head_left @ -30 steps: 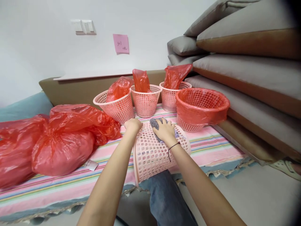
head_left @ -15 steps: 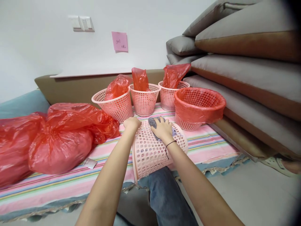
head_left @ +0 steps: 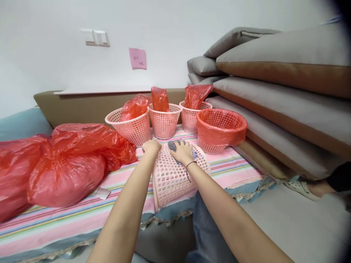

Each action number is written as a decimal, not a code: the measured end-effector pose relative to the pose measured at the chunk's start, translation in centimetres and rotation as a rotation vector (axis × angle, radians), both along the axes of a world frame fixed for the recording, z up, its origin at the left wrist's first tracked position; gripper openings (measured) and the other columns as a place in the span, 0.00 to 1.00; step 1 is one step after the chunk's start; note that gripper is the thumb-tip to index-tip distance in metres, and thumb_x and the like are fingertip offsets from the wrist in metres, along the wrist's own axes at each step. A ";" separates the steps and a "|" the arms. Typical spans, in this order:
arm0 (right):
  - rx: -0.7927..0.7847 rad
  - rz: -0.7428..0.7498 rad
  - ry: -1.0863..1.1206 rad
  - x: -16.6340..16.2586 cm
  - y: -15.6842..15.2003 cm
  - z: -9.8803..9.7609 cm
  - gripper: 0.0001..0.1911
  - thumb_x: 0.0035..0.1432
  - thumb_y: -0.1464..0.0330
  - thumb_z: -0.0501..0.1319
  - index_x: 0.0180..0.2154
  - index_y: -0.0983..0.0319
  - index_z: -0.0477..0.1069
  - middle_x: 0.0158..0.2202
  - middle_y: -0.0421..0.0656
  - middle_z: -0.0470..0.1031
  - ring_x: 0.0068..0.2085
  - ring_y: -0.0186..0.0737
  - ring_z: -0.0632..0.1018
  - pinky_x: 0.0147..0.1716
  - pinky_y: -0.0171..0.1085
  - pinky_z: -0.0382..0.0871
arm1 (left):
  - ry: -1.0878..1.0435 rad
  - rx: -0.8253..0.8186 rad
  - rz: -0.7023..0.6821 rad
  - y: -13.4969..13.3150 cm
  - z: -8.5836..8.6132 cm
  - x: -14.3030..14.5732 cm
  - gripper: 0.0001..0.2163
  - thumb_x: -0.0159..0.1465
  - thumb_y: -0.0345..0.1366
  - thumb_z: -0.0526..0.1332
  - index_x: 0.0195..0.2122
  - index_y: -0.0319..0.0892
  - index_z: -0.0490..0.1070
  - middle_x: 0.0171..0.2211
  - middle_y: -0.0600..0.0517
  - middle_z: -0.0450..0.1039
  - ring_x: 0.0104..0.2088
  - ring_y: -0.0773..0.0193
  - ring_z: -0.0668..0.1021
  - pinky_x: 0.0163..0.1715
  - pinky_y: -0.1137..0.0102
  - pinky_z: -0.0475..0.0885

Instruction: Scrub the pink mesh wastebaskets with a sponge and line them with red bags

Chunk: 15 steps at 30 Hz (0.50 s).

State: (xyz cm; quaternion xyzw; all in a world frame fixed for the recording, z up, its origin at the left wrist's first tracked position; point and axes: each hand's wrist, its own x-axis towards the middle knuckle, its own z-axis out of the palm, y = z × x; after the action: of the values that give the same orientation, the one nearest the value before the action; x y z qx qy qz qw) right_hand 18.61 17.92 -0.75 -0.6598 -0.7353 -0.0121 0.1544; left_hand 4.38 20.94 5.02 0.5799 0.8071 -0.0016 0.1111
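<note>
A pale pink plastic mesh basket lies on its side on the striped cloth, its open rim facing left. My left hand is closed around the far part of that rim. My right hand presses a grey cloth against the upper side of the basket near its base, fingers bent over the fabric. Part of the cloth sticks out to the right of the hand. The inside of the basket is turned away from view.
Behind stand several upright mesh baskets with red plastic bags, one bag folded over its rim. Full red bags lie left on the striped cloth. Grey cushions are stacked right. A person's shoe shows near the floor.
The view has shifted, so the surroundings sit lower and further left. Both hands keep their places on the basket, the right one still on the cloth.
</note>
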 end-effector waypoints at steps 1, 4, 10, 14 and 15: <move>-0.001 0.001 0.001 0.0 0.0 -0.1 0.28 0.62 0.54 0.56 0.60 0.56 0.67 0.63 0.50 0.65 0.57 0.59 0.67 0.53 0.50 0.58 | -0.002 -0.001 0.000 -0.1 0.0 0.0 0.18 0.68 0.43 0.61 0.55 0.40 0.69 0.54 0.44 0.71 0.50 0.55 0.77 0.48 0.54 0.75; -0.007 0.003 0.010 0.0 0.0 -0.2 0.28 0.62 0.54 0.55 0.61 0.56 0.65 0.64 0.51 0.63 0.57 0.59 0.66 0.53 0.51 0.58 | -0.007 -0.003 -0.020 -0.3 0.0 0.0 0.18 0.68 0.43 0.61 0.55 0.40 0.69 0.54 0.44 0.71 0.50 0.55 0.77 0.48 0.54 0.75; -0.001 0.013 0.033 0.1 -0.2 -0.2 0.27 0.62 0.55 0.56 0.61 0.55 0.66 0.63 0.50 0.64 0.57 0.58 0.66 0.53 0.50 0.57 | -0.008 -0.005 -0.059 -0.5 0.4 -0.3 0.17 0.67 0.42 0.61 0.55 0.40 0.69 0.53 0.44 0.71 0.50 0.55 0.77 0.48 0.55 0.75; 0.002 0.008 0.043 -0.2 0.0 -0.2 0.27 0.62 0.55 0.57 0.61 0.56 0.66 0.63 0.51 0.64 0.57 0.58 0.66 0.52 0.50 0.57 | -0.007 -0.002 -0.070 -0.3 0.4 -0.4 0.17 0.67 0.42 0.61 0.54 0.40 0.69 0.53 0.44 0.71 0.49 0.56 0.77 0.48 0.56 0.75; 0.003 0.006 0.046 -0.3 0.0 -0.2 0.27 0.62 0.56 0.57 0.61 0.55 0.66 0.63 0.51 0.64 0.57 0.58 0.66 0.53 0.50 0.57 | -0.005 -0.002 -0.071 -0.2 0.4 -0.5 0.17 0.67 0.42 0.62 0.54 0.40 0.69 0.53 0.44 0.71 0.49 0.55 0.77 0.48 0.56 0.75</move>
State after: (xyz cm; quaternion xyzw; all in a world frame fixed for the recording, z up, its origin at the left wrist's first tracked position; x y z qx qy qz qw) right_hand 18.34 17.94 -0.95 -0.6575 -0.7334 0.0023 0.1724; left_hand 3.91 20.75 5.39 0.6081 0.7856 -0.0048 0.1137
